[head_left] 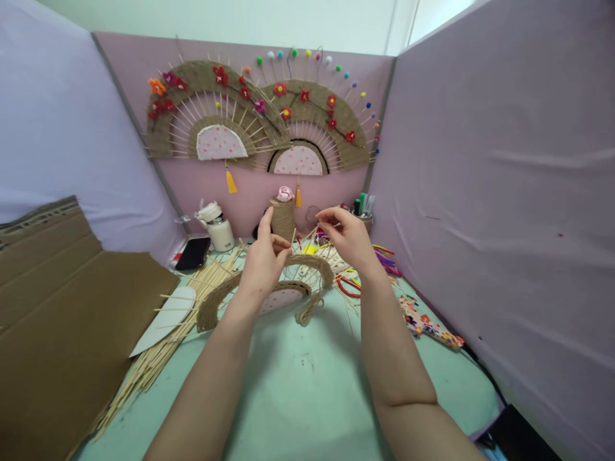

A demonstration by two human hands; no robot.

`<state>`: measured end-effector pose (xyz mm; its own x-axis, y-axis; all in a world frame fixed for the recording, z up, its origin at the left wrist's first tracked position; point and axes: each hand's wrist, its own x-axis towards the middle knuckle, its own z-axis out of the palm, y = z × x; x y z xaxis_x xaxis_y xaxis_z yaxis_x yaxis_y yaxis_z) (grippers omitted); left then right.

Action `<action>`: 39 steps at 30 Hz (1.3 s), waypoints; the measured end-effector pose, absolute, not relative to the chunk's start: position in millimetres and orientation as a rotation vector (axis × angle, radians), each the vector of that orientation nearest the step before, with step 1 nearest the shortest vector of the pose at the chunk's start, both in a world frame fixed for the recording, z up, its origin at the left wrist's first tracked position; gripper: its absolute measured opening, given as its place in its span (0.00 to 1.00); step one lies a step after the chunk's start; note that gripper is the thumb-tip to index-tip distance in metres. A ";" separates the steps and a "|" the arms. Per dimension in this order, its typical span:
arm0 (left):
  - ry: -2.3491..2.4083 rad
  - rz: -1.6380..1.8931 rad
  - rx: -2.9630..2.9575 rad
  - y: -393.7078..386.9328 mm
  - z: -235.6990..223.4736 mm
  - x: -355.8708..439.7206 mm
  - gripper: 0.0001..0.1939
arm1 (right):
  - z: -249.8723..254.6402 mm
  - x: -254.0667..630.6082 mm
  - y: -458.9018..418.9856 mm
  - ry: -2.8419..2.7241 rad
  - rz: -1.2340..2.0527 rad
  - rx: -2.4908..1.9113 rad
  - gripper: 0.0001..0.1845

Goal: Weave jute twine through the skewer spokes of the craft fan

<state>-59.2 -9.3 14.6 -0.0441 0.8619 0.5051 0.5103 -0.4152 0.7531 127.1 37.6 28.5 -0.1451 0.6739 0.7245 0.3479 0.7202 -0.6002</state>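
My left hand (264,262) is closed in a pinch above a half-built fan, its index finger raised. The tip of a thin wooden stick (293,235) shows at its fingertips. My right hand (346,238) pinches thumb and fingers together over the heap of craft bits; what lies between them is too fine to make out. Below the hands stands the fan's twine-wrapped arch (319,261), partly hidden by my left hand and forearm. Inside it sits a pink dotted half-round (283,298) with a brown and black rim. A loose bundle of twine (307,314) lies at its right end.
Bamboo sticks (154,358), a white card piece (168,320) and large cardboard (86,320) occupy the left. A phone (193,254), white bottle (218,227) and twine spool (283,221) stand behind. Finished fans (317,89) hang at the back. Right lies a flower-patterned glue gun-like object (432,326).
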 end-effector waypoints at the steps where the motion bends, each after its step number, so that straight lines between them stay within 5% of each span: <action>1: 1.455 1.444 1.901 -10.2 14.7 -58.2 0.46 | 26.9 125.9 40.5 -1.737 0.316 -0.814 0.08; 14: 1.471 1.481 1.871 -11.3 13.7 -57.7 0.47 | 31.5 135.0 25.8 -1.929 0.087 -1.273 0.06; 22: 1.471 1.495 1.867 -11.2 12.3 -57.4 0.48 | 26.1 138.1 32.7 -2.186 0.291 -1.682 0.11; 31: 1.358 1.575 1.890 -11.9 14.0 -57.8 0.51 | -0.3 142.8 63.3 -2.080 0.758 -1.385 0.06; 39: 1.487 1.767 2.043 -51.1 50.3 -86.6 0.38 | -11.6 143.6 72.4 -2.108 0.923 -1.185 0.08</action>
<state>-86.6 -51.1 50.3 -0.1211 0.6720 0.7306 0.6053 -0.5333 0.5909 143.6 72.4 -11.6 -0.4628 0.8775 0.1256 0.5025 0.3765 -0.7783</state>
